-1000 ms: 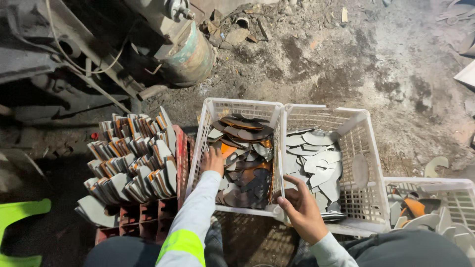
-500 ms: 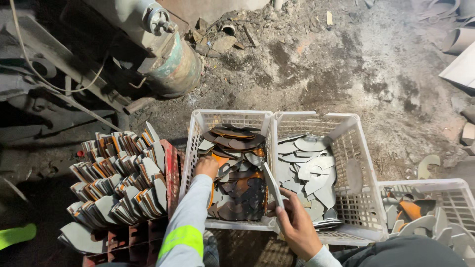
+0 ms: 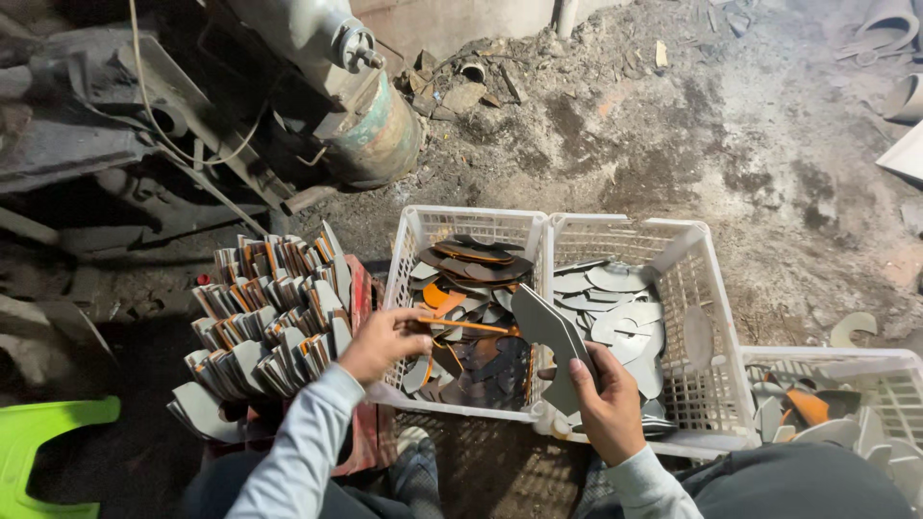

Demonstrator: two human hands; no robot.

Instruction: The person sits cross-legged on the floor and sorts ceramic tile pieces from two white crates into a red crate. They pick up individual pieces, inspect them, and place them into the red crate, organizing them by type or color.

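Observation:
My right hand (image 3: 604, 406) grips a flat grey metal blank (image 3: 546, 338), held upright over the rim between two white crates. My left hand (image 3: 385, 342) pinches the edge of a thin orange-and-dark metal piece (image 3: 471, 328) above the left white crate (image 3: 415, 238), which is full of dark and orange cut plates. The right white crate (image 3: 694, 288) holds grey curved blanks (image 3: 615, 298).
A red crate (image 3: 361, 288) on the left carries stacked rows of grey and orange blanks (image 3: 269, 317). A third white crate (image 3: 846, 394) sits at the right. A rusty machine with a green cylinder (image 3: 380, 135) and cables stands behind. A green object (image 3: 38, 432) lies bottom left. Rubble covers the dirt floor.
My right hand has lifted a grey blank out from the crates and raised it upright. My left hand has picked up a thin orange-edged piece. The view has shifted slightly.

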